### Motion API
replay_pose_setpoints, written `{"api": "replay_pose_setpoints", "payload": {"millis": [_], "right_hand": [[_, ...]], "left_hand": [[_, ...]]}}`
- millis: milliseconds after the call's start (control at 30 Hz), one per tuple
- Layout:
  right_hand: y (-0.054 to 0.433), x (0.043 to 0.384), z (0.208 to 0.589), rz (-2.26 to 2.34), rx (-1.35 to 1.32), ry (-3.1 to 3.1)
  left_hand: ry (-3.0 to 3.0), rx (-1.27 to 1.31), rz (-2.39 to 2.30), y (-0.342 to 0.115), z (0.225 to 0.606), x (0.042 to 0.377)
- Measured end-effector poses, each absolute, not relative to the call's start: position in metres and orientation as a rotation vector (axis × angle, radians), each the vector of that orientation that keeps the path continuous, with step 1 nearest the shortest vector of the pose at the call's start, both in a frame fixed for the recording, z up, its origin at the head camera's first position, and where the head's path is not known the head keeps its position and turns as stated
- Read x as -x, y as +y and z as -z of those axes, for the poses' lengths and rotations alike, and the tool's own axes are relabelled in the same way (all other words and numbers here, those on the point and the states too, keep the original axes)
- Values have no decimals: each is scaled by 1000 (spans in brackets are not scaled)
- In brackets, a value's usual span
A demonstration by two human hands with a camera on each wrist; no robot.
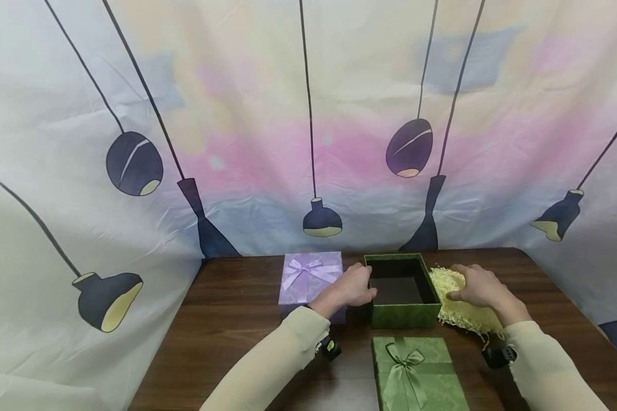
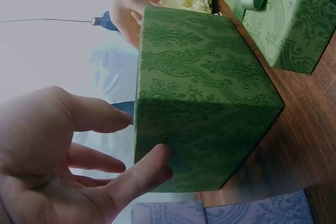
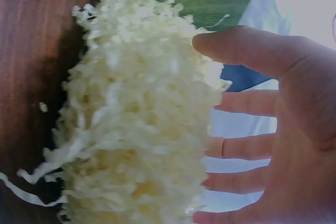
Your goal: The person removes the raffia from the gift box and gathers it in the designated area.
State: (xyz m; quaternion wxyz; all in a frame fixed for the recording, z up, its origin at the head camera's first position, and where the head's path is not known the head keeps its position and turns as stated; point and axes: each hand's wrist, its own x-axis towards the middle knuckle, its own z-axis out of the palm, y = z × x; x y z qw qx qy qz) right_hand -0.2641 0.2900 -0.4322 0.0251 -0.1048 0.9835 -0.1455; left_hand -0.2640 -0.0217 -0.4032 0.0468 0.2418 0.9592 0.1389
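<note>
A green patterned box stands on the table without a lid, its dark inside showing. My left hand is at its left rim. In the left wrist view the left hand has its fingers loosely bent, with one fingertip in front of the outer wall. To the right of the box lies a pile of pale yellow shredded paper. Over it, my right hand spreads its fingers. In the right wrist view its thumb is at the paper's edge, while the straight fingers' tips are hidden behind the paper.
A lilac gift box with a ribbon bow stands left of the green box, partly behind my left wrist. A green lid with a bow lies in front, nearer me. A lamp-printed cloth hangs behind the wooden table.
</note>
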Motion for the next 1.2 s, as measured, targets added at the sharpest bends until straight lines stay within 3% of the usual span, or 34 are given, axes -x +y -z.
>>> {"api": "replay_pose_setpoints", "payload": {"millis": [433, 733, 1200], "right_hand": [[280, 251, 412, 582, 440, 3147], [263, 248, 393, 644, 522, 3216], [238, 248, 396, 817, 662, 3214]], "left_hand": [[3029, -1117, -541, -48, 404, 259], [3020, -1167, -556, -65, 393, 253], [3022, -1143, -500, -104, 386, 247]]}}
